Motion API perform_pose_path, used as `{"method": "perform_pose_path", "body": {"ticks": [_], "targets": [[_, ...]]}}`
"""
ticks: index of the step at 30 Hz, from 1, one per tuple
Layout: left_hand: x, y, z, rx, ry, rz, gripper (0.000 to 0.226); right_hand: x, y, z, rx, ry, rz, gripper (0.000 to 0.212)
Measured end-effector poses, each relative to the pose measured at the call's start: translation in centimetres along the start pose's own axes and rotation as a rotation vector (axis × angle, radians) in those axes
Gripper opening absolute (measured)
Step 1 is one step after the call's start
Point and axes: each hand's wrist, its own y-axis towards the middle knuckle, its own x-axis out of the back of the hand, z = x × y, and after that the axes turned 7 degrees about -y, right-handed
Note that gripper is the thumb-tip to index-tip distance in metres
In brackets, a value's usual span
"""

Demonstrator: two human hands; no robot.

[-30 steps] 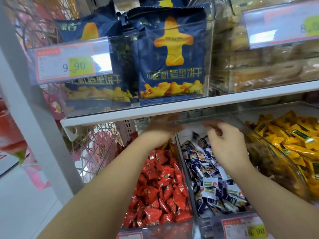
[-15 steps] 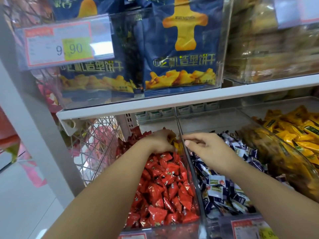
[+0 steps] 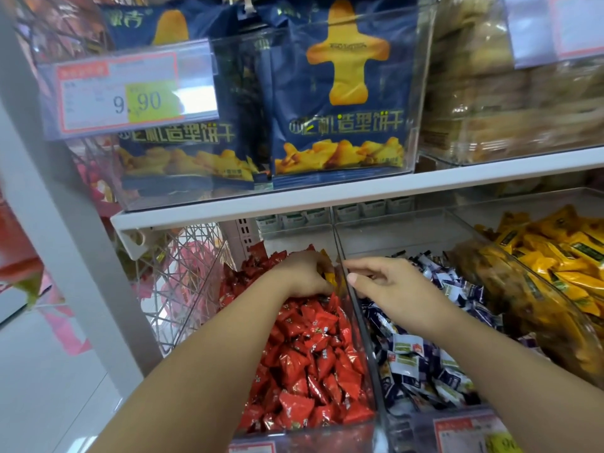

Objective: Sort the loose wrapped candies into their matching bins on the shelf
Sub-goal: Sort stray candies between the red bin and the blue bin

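Red wrapped candies (image 3: pixel 307 364) fill the left clear bin (image 3: pixel 304 436). At the back of that bin my left hand (image 3: pixel 302 273) curls its fingers over a few yellow wrapped candies (image 3: pixel 329 276) lying among the red ones. Blue-and-white candies (image 3: pixel 421 361) fill the middle bin. My right hand (image 3: pixel 392 286) hovers over them, its fingers stretched left toward the clear divider (image 3: pixel 354 308), and I see nothing held in it. More yellow candies (image 3: pixel 562 253) lie in the right bin.
The white shelf edge (image 3: pixel 327 197) hangs just above both hands. Above it a clear box holds blue biscuit bags (image 3: pixel 343 103) behind a 9.90 price tag (image 3: pixel 127 93). A wire mesh panel (image 3: pixel 183 282) and a white upright post (image 3: pixel 81 256) stand at the left.
Both hands came down from under the shelf edge. My left hand sank into the back of the red bin and curled over yellow wrappers. My right hand shifted left toward the divider.
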Motion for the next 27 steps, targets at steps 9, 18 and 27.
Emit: {"method": "perform_pose_path", "body": {"ticks": [9, 18, 27], "targets": [[2.0, -4.0, 0.5, -0.086, -0.529, -0.41, 0.032, 0.8, -0.6, 0.5, -0.008, 0.04, -0.049, 0.031], [0.1, -8.6, -4.7, -0.28, -0.834, -0.278, 0.013, 3.1, -3.2, 2.1, 0.136, 0.218, -0.021, 0.045], [-2.6, -7.0, -12.9, -0.333, -0.866, -0.162, 0.027, 8.4, -6.4, -1.0, 0.058, 0.02, -0.351, 0.041]]}}
